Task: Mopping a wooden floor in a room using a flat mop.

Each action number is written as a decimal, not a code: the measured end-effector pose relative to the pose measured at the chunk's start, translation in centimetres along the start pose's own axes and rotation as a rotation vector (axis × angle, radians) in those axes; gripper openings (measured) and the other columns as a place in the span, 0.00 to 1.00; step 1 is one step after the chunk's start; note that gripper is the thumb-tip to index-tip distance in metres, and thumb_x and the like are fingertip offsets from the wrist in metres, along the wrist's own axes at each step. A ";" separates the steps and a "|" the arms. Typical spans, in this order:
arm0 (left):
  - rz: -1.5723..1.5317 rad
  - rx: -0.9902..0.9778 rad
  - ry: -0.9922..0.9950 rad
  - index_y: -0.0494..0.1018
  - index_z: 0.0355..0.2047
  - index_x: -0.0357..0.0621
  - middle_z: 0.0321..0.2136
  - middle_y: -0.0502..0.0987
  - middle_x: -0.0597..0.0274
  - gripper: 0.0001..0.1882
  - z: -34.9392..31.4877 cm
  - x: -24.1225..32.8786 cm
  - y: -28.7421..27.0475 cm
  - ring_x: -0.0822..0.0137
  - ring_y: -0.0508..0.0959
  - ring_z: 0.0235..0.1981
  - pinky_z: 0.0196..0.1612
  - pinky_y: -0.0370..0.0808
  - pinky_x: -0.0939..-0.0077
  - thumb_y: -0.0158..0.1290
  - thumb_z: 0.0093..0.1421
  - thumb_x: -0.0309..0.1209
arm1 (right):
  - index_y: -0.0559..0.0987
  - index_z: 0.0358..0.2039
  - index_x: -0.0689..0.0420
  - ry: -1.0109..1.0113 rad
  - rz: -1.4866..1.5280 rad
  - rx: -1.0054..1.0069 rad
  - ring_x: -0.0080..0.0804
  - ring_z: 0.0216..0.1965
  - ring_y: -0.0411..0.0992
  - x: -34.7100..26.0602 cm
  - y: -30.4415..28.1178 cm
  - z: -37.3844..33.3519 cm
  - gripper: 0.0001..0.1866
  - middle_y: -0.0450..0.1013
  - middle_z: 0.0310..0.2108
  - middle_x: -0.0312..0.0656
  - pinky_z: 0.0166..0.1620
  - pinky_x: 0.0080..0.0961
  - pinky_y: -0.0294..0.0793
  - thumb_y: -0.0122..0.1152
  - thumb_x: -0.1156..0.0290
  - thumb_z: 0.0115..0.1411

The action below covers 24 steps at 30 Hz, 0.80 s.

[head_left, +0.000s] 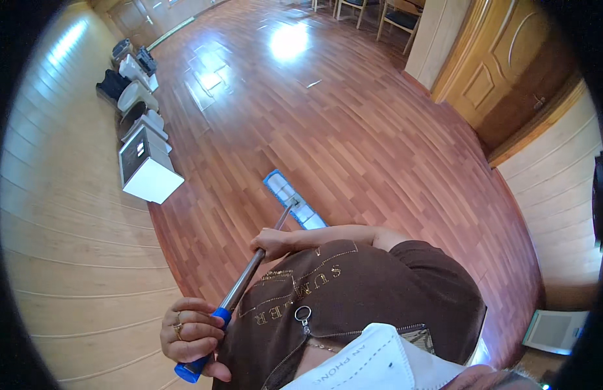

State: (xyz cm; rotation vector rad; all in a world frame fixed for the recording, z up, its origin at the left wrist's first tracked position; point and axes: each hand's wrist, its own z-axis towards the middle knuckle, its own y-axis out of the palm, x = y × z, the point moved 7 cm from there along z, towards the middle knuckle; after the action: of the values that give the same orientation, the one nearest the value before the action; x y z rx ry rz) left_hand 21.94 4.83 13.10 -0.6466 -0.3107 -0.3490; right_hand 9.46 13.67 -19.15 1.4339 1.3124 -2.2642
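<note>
A flat mop with a white back and blue edging rests on the wooden floor in front of me. Its long metal pole slants back toward my lower left and ends in a blue grip. My left hand, with a ring on one finger, is wrapped around the pole's upper end at the blue grip. Further down, my right hand is closed around the metal part, its forearm crossing in front of my brown shirt. That forearm hides the near end of the mop head.
A white box and several white and dark containers line the left wall. On the right stands a wooden door; chairs are at the far right. A grey-white panel sits at lower right. Light glares off the floor.
</note>
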 end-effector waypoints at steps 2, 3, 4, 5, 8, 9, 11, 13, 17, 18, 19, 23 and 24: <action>0.014 0.035 -0.024 0.70 0.29 0.43 0.19 0.77 0.63 0.28 -1.3 0.1 -0.3 0.65 0.79 0.22 0.32 0.75 0.69 0.64 0.47 0.56 | 0.73 0.18 0.52 -0.058 -0.110 -0.012 0.52 0.25 0.72 -0.4 -0.1 0.2 0.09 0.72 0.18 0.45 0.28 0.46 0.68 0.63 0.63 0.43; 0.024 0.073 -0.030 0.70 0.30 0.43 0.20 0.77 0.62 0.27 -1.8 -0.4 -0.1 0.65 0.79 0.22 0.32 0.75 0.69 0.63 0.49 0.55 | 0.73 0.18 0.52 -0.062 -0.111 -0.009 0.52 0.25 0.72 0.3 -0.4 -0.1 0.09 0.72 0.18 0.45 0.28 0.46 0.68 0.63 0.63 0.43; 0.031 0.110 -0.035 0.70 0.31 0.43 0.20 0.77 0.62 0.27 -2.4 -1.1 0.3 0.64 0.79 0.22 0.32 0.75 0.69 0.62 0.50 0.54 | 0.73 0.18 0.52 -0.037 -0.116 0.008 0.52 0.25 0.72 1.4 -0.9 -0.4 0.09 0.72 0.18 0.45 0.28 0.46 0.68 0.63 0.63 0.43; 0.033 0.136 -0.047 0.69 0.33 0.43 0.20 0.77 0.61 0.25 -3.1 -1.8 0.9 0.63 0.79 0.22 0.32 0.75 0.65 0.61 0.52 0.53 | 0.73 0.18 0.52 -0.010 -0.117 0.023 0.52 0.25 0.72 2.3 -1.1 -0.8 0.09 0.72 0.18 0.45 0.28 0.46 0.68 0.63 0.63 0.43; -0.025 0.256 -0.068 0.72 0.28 0.42 0.20 0.77 0.59 0.21 -2.4 -4.9 2.6 0.61 0.79 0.23 0.41 0.70 0.52 0.62 0.51 0.48 | 0.72 0.18 0.53 0.075 -0.124 0.069 0.52 0.26 0.72 6.6 -3.1 -2.0 0.09 0.72 0.19 0.46 0.29 0.45 0.68 0.62 0.64 0.42; -0.017 0.283 -0.128 0.72 0.26 0.43 0.19 0.77 0.60 0.20 -1.9 -5.8 3.4 0.60 0.79 0.23 0.44 0.68 0.51 0.63 0.50 0.47 | 0.72 0.19 0.53 0.120 -0.150 0.085 0.52 0.26 0.72 6.8 -4.5 -2.5 0.08 0.72 0.20 0.46 0.29 0.45 0.68 0.62 0.66 0.41; -0.001 0.234 -0.250 0.73 0.22 0.44 0.19 0.76 0.61 0.18 -0.7 -7.8 4.5 0.60 0.79 0.24 0.51 0.63 0.51 0.63 0.49 0.45 | 0.73 0.20 0.54 0.162 -0.138 0.152 0.52 0.27 0.73 9.3 -6.4 -3.5 0.07 0.72 0.21 0.47 0.30 0.44 0.69 0.61 0.68 0.41; -0.008 0.226 -0.259 0.72 0.21 0.44 0.19 0.76 0.61 0.18 1.0 -9.8 6.1 0.62 0.79 0.26 0.51 0.63 0.52 0.63 0.50 0.46 | 0.74 0.21 0.54 0.233 -0.129 0.166 0.50 0.29 0.73 12.7 -7.8 -4.6 0.07 0.73 0.22 0.47 0.31 0.43 0.70 0.61 0.69 0.41; -0.051 0.095 -0.269 0.72 0.21 0.48 0.21 0.76 0.65 0.16 4.1 -13.8 8.9 0.63 0.79 0.27 0.52 0.63 0.52 0.63 0.50 0.44 | 0.74 0.22 0.54 0.303 -0.197 0.344 0.50 0.29 0.73 16.1 -13.0 -8.5 0.08 0.73 0.23 0.47 0.31 0.43 0.70 0.62 0.70 0.39; -0.074 0.041 -0.253 0.72 0.21 0.48 0.22 0.76 0.65 0.16 5.1 -14.8 9.8 0.63 0.80 0.28 0.52 0.63 0.52 0.64 0.49 0.44 | 0.73 0.22 0.54 0.324 -0.196 0.349 0.50 0.29 0.73 17.7 -14.0 -9.6 0.08 0.72 0.22 0.47 0.30 0.43 0.70 0.62 0.69 0.40; -0.099 -0.014 -0.235 0.72 0.21 0.49 0.22 0.77 0.65 0.16 6.0 -15.6 10.7 0.63 0.80 0.30 0.53 0.63 0.52 0.64 0.48 0.43 | 0.73 0.22 0.54 0.338 -0.170 0.431 0.50 0.28 0.73 18.9 -15.0 -11.3 0.08 0.72 0.22 0.47 0.30 0.43 0.69 0.62 0.68 0.41; -0.196 -0.184 -0.196 0.73 0.22 0.49 0.24 0.78 0.66 0.14 8.1 -17.8 13.6 0.63 0.81 0.33 0.53 0.63 0.53 0.65 0.47 0.42 | 0.71 0.21 0.54 0.422 -0.326 0.582 0.49 0.27 0.73 18.4 -17.8 -17.6 0.10 0.71 0.20 0.46 0.29 0.42 0.68 0.62 0.65 0.43; -0.222 -0.211 -0.193 0.74 0.22 0.49 0.25 0.78 0.67 0.13 8.7 -18.2 14.5 0.64 0.81 0.36 0.54 0.63 0.54 0.65 0.47 0.40 | 0.71 0.20 0.54 0.415 -0.326 0.642 0.50 0.26 0.72 18.8 -18.4 -19.4 0.11 0.70 0.19 0.46 0.29 0.42 0.68 0.63 0.65 0.44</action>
State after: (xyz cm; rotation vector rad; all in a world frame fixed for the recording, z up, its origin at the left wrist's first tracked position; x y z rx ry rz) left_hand 10.04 25.07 5.03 -0.8578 -0.5371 -0.5376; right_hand 2.37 44.77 -26.28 2.1190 0.9969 -2.8910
